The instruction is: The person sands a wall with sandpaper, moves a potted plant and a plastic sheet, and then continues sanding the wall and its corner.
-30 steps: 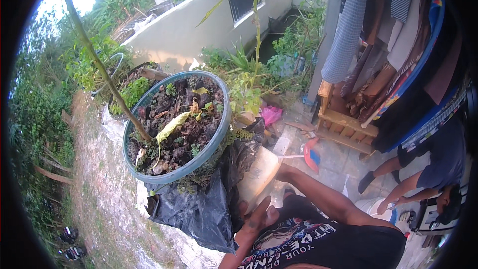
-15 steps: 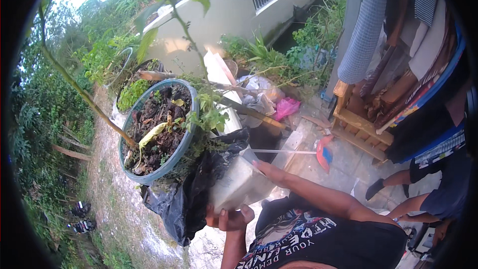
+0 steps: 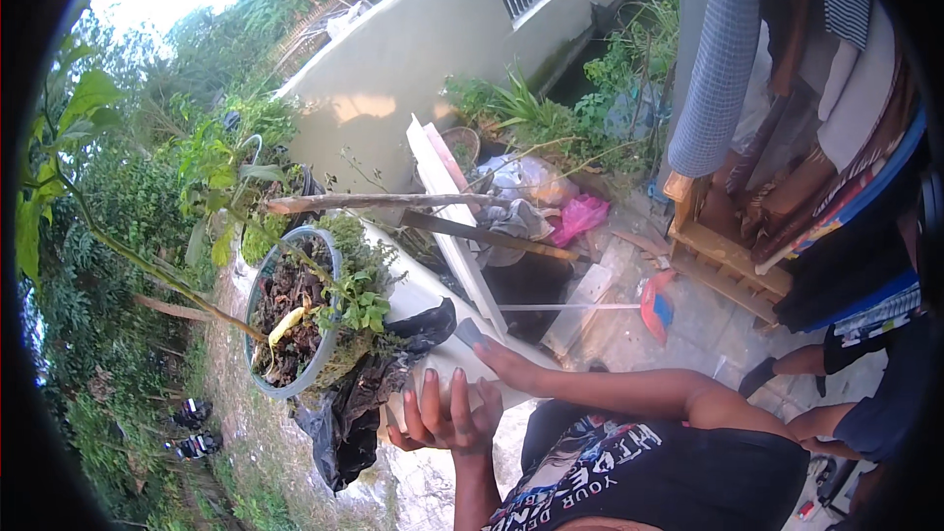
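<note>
A: A plastered wall (image 3: pixel 403 49) runs behind this outdoor spot, and a wooden rack (image 3: pixel 733 261) piled with fabric (image 3: pixel 713 79) stands on the right. Where are the hands?

B: Low in the middle, both on a pale container (image 3: pixel 448 356). The left hand (image 3: pixel 447 413) has its fingers spread and bent over the near side; the right hand (image 3: pixel 506 366) lays its fingers along the upper edge. How tightly they press, I can't tell.

A: And the blue-green pot (image 3: pixel 283 392)?

B: Left of the container, tilted, dark soil (image 3: pixel 285 300) showing, with black plastic (image 3: pixel 346 442) hanging between them. Whether pot and container are joined, I can't tell.

A: What could go wrong?

B: I'd worry about the long stem (image 3: pixel 167 285) leaning left: its weight might tip the pot further and spill soil. The loose plastic could tear if it bears any load.

A: Anything different from half a second ago?

B: The pot's rim looks smaller and narrower, and sits lower. The left fingers reach further across the container, and more of the brown branch (image 3: pixel 383 202) shows.
</note>
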`<state>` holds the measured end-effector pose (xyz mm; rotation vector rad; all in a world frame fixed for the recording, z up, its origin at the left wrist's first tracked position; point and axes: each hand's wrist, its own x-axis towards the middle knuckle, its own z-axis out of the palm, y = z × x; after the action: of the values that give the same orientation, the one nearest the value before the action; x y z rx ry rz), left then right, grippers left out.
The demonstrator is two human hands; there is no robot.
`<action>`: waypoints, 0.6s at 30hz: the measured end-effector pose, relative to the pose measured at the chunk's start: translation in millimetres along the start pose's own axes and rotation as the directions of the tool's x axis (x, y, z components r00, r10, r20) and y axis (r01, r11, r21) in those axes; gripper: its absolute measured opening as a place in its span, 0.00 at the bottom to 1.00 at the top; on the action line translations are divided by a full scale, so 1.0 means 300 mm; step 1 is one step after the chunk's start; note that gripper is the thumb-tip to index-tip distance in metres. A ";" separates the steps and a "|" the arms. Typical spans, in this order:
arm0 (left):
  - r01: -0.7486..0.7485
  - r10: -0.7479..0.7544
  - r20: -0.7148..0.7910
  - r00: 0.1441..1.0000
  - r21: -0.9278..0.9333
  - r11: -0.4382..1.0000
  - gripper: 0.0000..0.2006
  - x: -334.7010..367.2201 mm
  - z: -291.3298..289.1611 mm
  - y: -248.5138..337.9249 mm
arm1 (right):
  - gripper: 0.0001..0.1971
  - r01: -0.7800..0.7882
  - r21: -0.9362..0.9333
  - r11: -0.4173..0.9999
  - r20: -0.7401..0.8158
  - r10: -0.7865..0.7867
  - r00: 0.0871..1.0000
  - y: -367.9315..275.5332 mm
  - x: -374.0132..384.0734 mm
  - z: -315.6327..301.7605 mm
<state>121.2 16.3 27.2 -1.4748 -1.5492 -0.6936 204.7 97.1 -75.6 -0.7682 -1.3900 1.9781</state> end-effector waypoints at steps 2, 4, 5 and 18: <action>0.014 -0.014 -0.037 0.999 0.005 1.000 0.14 -0.011 0.016 -0.002 | 0.40 -0.036 0.076 0.996 0.025 0.034 0.999 -0.023 -0.016 -0.001; 0.033 -0.034 -0.065 0.997 -0.020 0.999 0.12 0.004 0.004 0.014 | 0.40 0.005 0.030 1.000 0.068 -0.007 0.998 -0.028 0.005 -0.006; 0.045 -0.047 -0.092 0.995 -0.024 0.999 0.09 0.012 0.002 0.015 | 0.40 0.004 0.028 1.000 0.110 -0.007 0.994 -0.077 0.011 0.000; 0.085 -0.093 -0.110 0.990 -0.072 0.994 0.07 -0.004 0.016 0.008 | 0.37 -0.019 0.020 1.000 0.038 0.018 0.999 -0.114 0.028 0.026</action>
<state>122.5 20.2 23.5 -1.3968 -1.5245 -0.8747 198.1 108.1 -41.7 -0.7412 -1.3873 2.0272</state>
